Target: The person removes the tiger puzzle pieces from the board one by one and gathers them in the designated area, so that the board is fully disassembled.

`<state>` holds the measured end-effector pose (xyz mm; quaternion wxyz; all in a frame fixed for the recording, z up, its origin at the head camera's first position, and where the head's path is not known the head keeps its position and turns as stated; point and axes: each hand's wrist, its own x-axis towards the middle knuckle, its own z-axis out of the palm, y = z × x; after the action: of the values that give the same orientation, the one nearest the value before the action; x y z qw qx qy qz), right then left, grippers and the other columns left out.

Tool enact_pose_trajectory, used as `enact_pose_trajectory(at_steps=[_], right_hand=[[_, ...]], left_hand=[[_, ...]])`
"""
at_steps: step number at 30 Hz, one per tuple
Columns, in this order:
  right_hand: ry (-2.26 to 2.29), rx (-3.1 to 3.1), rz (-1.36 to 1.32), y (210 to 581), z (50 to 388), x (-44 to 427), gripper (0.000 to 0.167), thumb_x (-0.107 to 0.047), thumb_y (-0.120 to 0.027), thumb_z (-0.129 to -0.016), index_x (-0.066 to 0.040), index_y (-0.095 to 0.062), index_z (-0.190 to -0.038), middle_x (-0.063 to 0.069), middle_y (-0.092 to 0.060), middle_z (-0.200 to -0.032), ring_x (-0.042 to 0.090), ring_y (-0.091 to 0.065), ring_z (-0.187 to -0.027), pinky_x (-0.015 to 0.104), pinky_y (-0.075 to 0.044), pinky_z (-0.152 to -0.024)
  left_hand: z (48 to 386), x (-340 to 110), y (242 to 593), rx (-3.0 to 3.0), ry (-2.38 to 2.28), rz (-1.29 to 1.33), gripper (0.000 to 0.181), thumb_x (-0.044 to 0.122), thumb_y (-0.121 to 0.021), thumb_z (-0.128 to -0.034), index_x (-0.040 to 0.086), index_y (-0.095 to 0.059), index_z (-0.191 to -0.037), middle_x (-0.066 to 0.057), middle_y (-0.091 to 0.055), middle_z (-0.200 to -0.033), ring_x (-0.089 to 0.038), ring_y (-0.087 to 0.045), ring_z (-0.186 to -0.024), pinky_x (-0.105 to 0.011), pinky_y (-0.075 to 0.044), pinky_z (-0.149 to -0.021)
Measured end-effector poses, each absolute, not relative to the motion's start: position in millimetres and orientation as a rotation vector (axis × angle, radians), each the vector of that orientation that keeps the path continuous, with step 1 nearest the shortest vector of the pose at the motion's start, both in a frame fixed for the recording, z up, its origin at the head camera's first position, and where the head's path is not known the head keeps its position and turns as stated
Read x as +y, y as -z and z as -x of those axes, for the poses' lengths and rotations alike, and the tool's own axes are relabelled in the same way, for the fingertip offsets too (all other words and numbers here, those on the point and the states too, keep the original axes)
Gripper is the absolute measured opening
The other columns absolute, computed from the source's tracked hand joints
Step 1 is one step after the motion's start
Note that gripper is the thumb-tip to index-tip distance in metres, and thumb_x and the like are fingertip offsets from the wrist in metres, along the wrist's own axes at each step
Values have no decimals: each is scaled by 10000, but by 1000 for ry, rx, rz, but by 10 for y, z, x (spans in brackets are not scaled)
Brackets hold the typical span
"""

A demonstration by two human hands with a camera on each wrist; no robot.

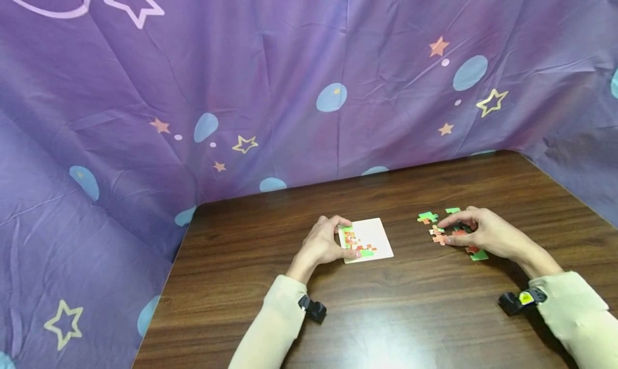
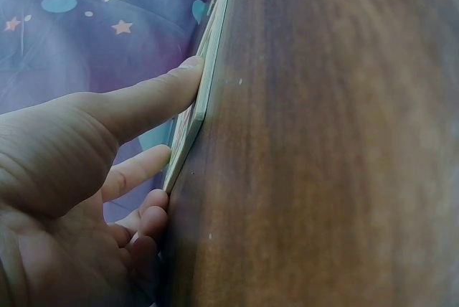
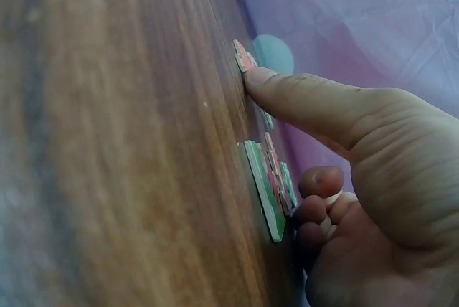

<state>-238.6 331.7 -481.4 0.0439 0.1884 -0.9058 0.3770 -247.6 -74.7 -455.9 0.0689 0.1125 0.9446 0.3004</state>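
A white square puzzle board (image 1: pixel 379 237) lies on the table, with joined red and green pieces (image 1: pixel 351 240) along its left and near sides. My left hand (image 1: pixel 319 243) grips the board's left part, its thumb on the near edge and index finger at the far corner. From the left wrist view, the thumb of that hand (image 2: pixel 79 142) presses on the thin board (image 2: pixel 209 77). Over on the right, my right hand (image 1: pixel 494 235) pinches an orange-red piece (image 1: pixel 438 239) between thumb and index finger, against the tabletop. In the right wrist view, the hand's (image 3: pixel 394 156) thumb touches this piece (image 3: pixel 242 54).
Loose pieces lie around the right hand: a green and red one (image 1: pixel 427 217), a green one (image 1: pixel 452 210) beyond, and another green one (image 1: pixel 479 256) nearer. Some are partly hidden beneath the hand. Purple patterned cloth (image 1: pixel 289 90) hangs behind the wooden table (image 1: pixel 386 299).
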Motion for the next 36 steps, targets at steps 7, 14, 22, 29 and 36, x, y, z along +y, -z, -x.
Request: enact_pose_trajectory(at_steps=[7, 14, 22, 29, 36], right_hand=[[-1137, -2809, -557, 4808, 2389, 3316, 334, -229, -956, -901, -208, -857, -1219, 57, -606, -955, 102, -487, -805, 297, -434, -678], [-1126, -2822, -546, 4803, 2393, 3322, 350, -235, -957, -900, -209, -851, -1233, 57, -593, -950, 104, -474, -810, 296, -423, -681], [-1215, -2823, -517, 4799, 2389, 3321, 372, -251, -933, -931, -163, -824, -1276, 79, -647, -1012, 101, -588, -781, 275, -512, -672], [-1371, -2762, -526, 4727, 2389, 3299, 369, -221, -888, -978, -113, -778, -1313, 22, -559, -831, 147, -640, -595, 314, -538, -538], [-1310, -2684, -539, 4586, 2407, 3203, 474, -181, -884, -977, -83, -718, -1411, 118, -754, -1100, 150, -705, -768, 330, -569, -594]], left_hand=[[2457, -746, 4530, 2842, -898, -334, 766, 370, -1055, -765, 307, -704, -1443, -5, -615, -1270, -197, -614, -1169, -390, -527, -928], [2462, -747, 4541, 2842, -909, -338, 763, 358, -1055, -765, 301, -706, -1442, -6, -615, -1259, -196, -611, -1158, -385, -527, -930], [2465, -749, 4543, 2833, -918, -336, 760, 336, -1055, -770, 291, -706, -1444, -18, -617, -1281, -208, -608, -1182, -385, -523, -939], [2494, -756, 4560, 2835, -922, -341, 766, 354, -1061, -753, 308, -709, -1433, -5, -617, -1259, -184, -607, -1143, -374, -522, -919], [2609, -778, 4724, 2837, -948, -354, 783, 395, -1077, -708, 356, -721, -1404, 26, -612, -1216, -156, -596, -1103, -370, -515, -885]])
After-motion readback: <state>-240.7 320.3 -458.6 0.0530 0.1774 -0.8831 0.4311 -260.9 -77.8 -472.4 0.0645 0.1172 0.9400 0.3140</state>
